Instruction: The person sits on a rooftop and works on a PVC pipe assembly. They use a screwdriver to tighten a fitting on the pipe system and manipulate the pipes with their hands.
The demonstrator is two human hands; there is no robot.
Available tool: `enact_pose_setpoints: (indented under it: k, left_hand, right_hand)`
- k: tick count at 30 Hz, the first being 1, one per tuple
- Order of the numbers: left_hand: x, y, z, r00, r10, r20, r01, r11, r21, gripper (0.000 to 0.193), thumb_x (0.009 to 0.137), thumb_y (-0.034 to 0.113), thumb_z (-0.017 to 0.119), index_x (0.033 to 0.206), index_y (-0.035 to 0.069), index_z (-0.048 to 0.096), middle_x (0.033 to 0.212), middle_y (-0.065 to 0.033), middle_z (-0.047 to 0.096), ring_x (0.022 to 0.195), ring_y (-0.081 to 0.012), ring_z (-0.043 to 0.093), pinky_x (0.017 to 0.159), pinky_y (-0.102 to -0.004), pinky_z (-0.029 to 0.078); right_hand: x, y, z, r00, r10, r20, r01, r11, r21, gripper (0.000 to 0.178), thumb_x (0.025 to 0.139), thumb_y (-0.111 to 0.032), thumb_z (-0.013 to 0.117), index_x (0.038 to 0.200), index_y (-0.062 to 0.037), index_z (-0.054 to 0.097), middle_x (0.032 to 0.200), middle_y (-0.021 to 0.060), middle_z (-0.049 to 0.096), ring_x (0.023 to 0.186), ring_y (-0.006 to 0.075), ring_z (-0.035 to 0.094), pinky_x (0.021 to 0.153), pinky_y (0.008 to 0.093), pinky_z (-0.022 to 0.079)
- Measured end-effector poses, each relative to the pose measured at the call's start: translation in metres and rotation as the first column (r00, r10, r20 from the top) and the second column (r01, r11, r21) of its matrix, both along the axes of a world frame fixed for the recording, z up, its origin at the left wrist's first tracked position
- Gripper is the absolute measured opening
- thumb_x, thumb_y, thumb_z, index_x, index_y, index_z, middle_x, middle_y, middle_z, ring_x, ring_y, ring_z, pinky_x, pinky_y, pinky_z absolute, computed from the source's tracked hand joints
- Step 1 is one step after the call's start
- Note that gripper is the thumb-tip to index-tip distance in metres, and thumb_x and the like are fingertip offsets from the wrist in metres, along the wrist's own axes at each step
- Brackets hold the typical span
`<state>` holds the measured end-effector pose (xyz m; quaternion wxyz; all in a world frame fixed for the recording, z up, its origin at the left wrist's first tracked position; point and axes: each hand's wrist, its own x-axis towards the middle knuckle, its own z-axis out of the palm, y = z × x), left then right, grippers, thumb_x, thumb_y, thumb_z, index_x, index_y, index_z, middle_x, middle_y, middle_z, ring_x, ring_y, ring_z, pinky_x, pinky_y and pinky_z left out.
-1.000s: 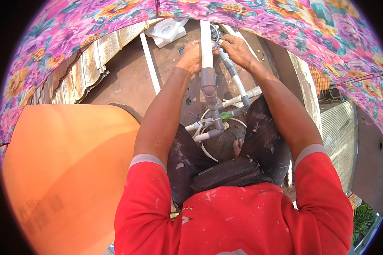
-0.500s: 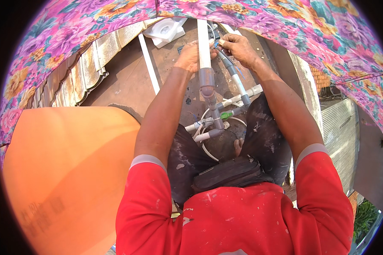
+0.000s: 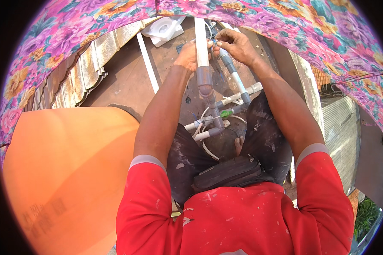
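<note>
Pipe (image 3: 201,46), white, hides part of left hand (image 3: 189,55), grip unclear; right hand (image 3: 238,47), fingers narrow; floral cloth (image 3: 259,21) beyond.

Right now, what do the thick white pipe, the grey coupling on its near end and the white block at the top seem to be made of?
Thick white pipe: probably PVC, smooth and straight-walled.
Grey coupling: likely moulded plastic, smooth with a slight sheen.
White block: perhaps foam, matt, with thick moulded walls; hard plastic isn't ruled out.
</note>
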<state>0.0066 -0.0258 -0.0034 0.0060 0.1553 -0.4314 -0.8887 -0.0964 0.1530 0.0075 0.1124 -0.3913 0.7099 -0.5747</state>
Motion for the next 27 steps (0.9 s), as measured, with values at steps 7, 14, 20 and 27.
enact_pose_setpoints:
  k: [7,14,20,27]
  left_hand:
    - [-0.001,0.002,-0.006,1.0,0.014,-0.027,-0.013,0.999,0.039,0.028,0.095,0.0,0.074,0.118,-0.008,0.06,0.099,-0.0169,0.07,0.082,-0.0248,0.073,0.069,-0.0301,0.065]
    - [-0.002,-0.009,-0.015,0.999,-0.006,-0.032,0.005,0.999,-0.035,0.031,0.095,0.0,0.074,0.122,-0.007,0.062,0.096,-0.0155,0.072,0.076,-0.0211,0.073,0.065,-0.0276,0.063]
    - [-0.018,0.004,-0.01,0.998,-0.031,-0.047,0.027,0.996,-0.084,0.018,0.099,0.006,0.072,0.114,-0.003,0.067,0.096,-0.0111,0.073,0.08,-0.0165,0.072,0.072,-0.0261,0.063]
    - [-0.031,0.01,-0.024,0.995,-0.033,-0.091,0.02,0.99,-0.14,0.02,0.101,0.013,0.072,0.11,-0.004,0.065,0.095,-0.0125,0.07,0.085,-0.0182,0.073,0.071,-0.0259,0.064]
  right_hand:
    - [-0.005,0.007,0.009,0.743,0.026,-0.669,0.077,0.989,0.124,0.015,0.092,-0.018,0.075,0.103,-0.0067,0.073,0.088,0.0098,0.072,0.089,0.0316,0.07,0.082,0.0425,0.057]
    - [0.003,0.002,0.015,0.886,0.106,-0.45,0.015,0.966,0.257,0.019,0.095,-0.021,0.065,0.096,-0.0034,0.071,0.086,0.0125,0.071,0.089,0.0322,0.07,0.079,0.0428,0.055]
    - [-0.02,-0.001,0.002,0.992,0.053,0.115,-0.073,0.982,0.177,0.033,0.096,-0.026,0.057,0.088,0.0019,0.072,0.089,0.0141,0.076,0.084,0.0271,0.073,0.077,0.0399,0.055]
    - [-0.045,0.024,0.001,0.946,0.256,-0.198,-0.115,0.838,0.534,0.042,0.105,-0.039,0.057,0.136,-0.0107,0.06,0.136,0.0211,0.051,0.11,0.0411,0.07,0.09,0.0508,0.058]
